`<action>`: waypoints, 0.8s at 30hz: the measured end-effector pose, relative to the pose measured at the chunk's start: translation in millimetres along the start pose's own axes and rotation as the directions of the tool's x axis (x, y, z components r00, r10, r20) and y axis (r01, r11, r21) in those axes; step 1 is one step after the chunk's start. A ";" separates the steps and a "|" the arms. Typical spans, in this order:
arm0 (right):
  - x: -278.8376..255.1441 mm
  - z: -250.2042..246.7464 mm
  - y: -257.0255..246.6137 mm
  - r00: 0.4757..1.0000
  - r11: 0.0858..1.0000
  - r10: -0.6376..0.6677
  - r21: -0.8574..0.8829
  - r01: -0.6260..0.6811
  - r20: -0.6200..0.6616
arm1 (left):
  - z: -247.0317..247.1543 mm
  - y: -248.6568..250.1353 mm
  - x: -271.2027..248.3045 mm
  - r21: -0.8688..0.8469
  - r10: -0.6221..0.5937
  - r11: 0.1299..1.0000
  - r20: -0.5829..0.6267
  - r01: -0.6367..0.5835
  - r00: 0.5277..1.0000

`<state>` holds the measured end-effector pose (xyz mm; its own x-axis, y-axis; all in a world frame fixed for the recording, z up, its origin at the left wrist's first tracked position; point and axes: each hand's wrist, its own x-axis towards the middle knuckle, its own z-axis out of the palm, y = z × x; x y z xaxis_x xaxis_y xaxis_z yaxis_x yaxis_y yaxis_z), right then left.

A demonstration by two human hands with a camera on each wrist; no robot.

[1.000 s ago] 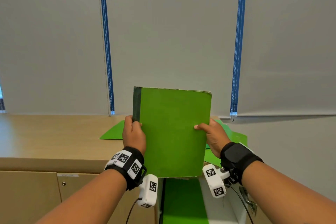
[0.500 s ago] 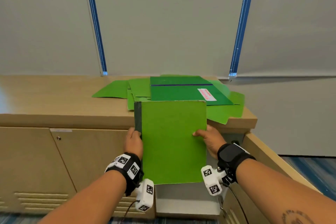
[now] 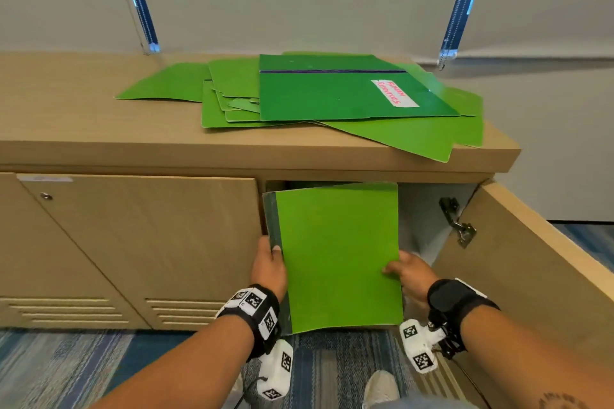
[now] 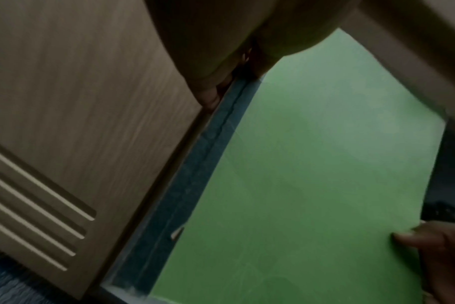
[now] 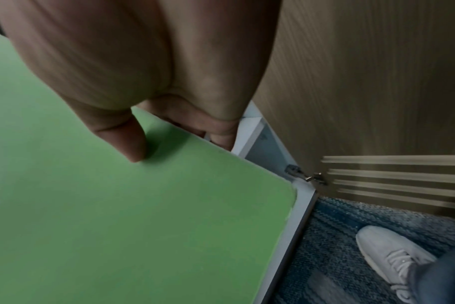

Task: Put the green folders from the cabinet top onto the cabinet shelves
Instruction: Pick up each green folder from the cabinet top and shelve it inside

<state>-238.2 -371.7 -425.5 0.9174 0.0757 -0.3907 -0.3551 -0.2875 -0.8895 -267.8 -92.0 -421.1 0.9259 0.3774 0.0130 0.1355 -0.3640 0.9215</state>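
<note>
I hold a green folder [image 3: 339, 256] with a dark spine upright in front of the open cabinet compartment [image 3: 422, 229], its top edge just under the cabinet top [image 3: 99, 143]. My left hand [image 3: 269, 267] grips the spine edge, thumb on the front. My right hand [image 3: 410, 272] pinches the right edge, thumb on the cover [image 5: 133, 148] and fingers behind. The same folder [image 4: 312, 174] fills the left wrist view. A loose pile of green folders [image 3: 299, 100] lies on the cabinet top, a darker one [image 3: 332, 93] with a white label uppermost. The shelves are hidden behind the held folder.
The right cabinet door [image 3: 531, 269] stands open toward me, hinge [image 3: 457, 222] showing. The closed door [image 3: 149, 242] with vent slots is to the left. Blue patterned carpet [image 3: 66, 362] covers the floor; my white shoe [image 5: 387, 253] stands near the door.
Both hands have lowered the folder from above the cabinet top down to the open compartment. My view has tilted down, bringing the pile and the carpet into sight.
</note>
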 end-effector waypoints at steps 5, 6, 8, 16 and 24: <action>43.0 -12.4 13.3 0.993 0.999 0.044 0.021 -0.042 -0.113 | 29.7 -5.2 31.5 -0.028 -0.029 0.999 0.120 0.033 0.992; 54.5 -13.1 14.6 0.989 0.999 0.052 0.006 -0.051 -0.137 | 34.2 -7.7 39.3 -0.020 -0.054 0.998 0.137 0.057 0.989; 76.2 -11.7 14.9 0.984 0.997 0.051 -0.054 -0.061 -0.173 | 40.7 -13.7 52.3 0.050 -0.097 0.995 0.163 0.090 0.982; 145.7 5.4 1.6 0.956 0.976 0.045 -0.191 -0.104 -0.291 | 52.6 -33.9 65.9 0.319 -0.161 0.944 0.238 0.080 0.958; 201.4 15.6 -2.6 0.948 0.978 0.024 -0.190 -0.088 -0.318 | 59.4 -57.5 56.7 0.462 -0.121 0.881 0.432 -0.104 0.894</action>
<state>-55.3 -340.8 -505.6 0.9182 -0.2386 -0.3161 -0.3940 -0.4695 -0.7901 -202.2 -100.3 -496.4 0.9634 0.0132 -0.2678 0.1856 -0.7535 0.6307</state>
